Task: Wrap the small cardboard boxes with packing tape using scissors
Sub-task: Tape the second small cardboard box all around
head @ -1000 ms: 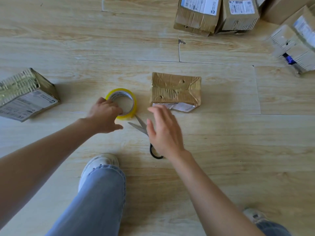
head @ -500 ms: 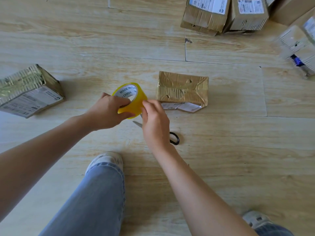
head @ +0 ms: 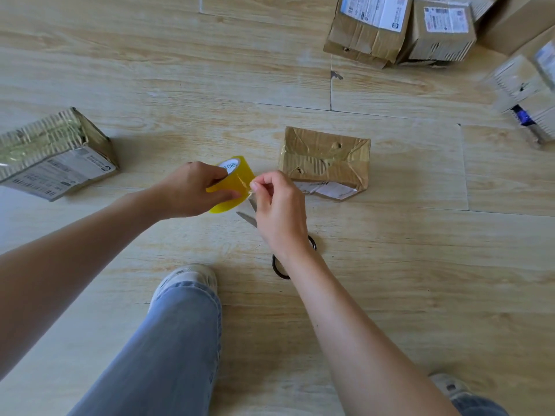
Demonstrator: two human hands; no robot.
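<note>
Wood-plank floor (head: 150, 70), boxes (head: 369, 28) cut off upper right; left hand (head: 192, 190) grips tape roll (head: 237, 178), right hand (head: 279, 205) pinches its end, half-hiding scissors (head: 245, 218).

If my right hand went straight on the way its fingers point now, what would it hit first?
The tape roll: the right hand points forward and left, fingertips pinching at the roll's edge, and the left hand grips that roll just beyond. Depth looks matched, though one view cannot confirm.

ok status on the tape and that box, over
Left hand grips tape roll; right hand pinches tape end. Box on floor just beyond, untouched. Scissors lie under right wrist, nothing blocking.
</note>
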